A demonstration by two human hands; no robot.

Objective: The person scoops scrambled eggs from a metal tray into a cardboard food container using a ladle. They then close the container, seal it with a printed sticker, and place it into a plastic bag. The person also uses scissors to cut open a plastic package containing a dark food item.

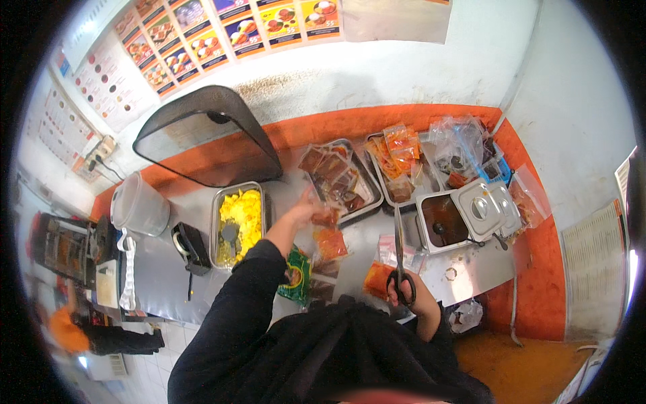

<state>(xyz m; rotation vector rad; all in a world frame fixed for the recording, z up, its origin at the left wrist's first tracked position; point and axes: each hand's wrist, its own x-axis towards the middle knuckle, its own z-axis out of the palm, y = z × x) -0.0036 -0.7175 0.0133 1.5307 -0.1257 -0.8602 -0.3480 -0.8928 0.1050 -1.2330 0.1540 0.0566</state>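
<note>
My right hand (pixel 418 296) is closed around the black handles of a pair of scissors (pixel 399 246), its blades pointing away from me. An orange-red sauce packet (pixel 377 278) lies against that hand's fingers; whether they grip it too is unclear. At the near left corner of a metal tray of brown sauce packets (pixel 331 174), my left hand (pixel 306 207) is slightly blurred, its fingers at a reddish-brown sauce packet (pixel 327 216). Just below lie more orange sauce packets (pixel 330 244) and a green bag (pixel 295 276) on the metal table.
Left of my forearm stands a metal pan of yellow food (pixel 242 219), with a black tape dispenser (pixel 190 248) and a clear bucket (pixel 139 205) beyond. A mesh cover (pixel 212 138) leans behind. Rightward are a tray of orange packets (pixel 404 158) and a lidded sauce container (pixel 441 219).
</note>
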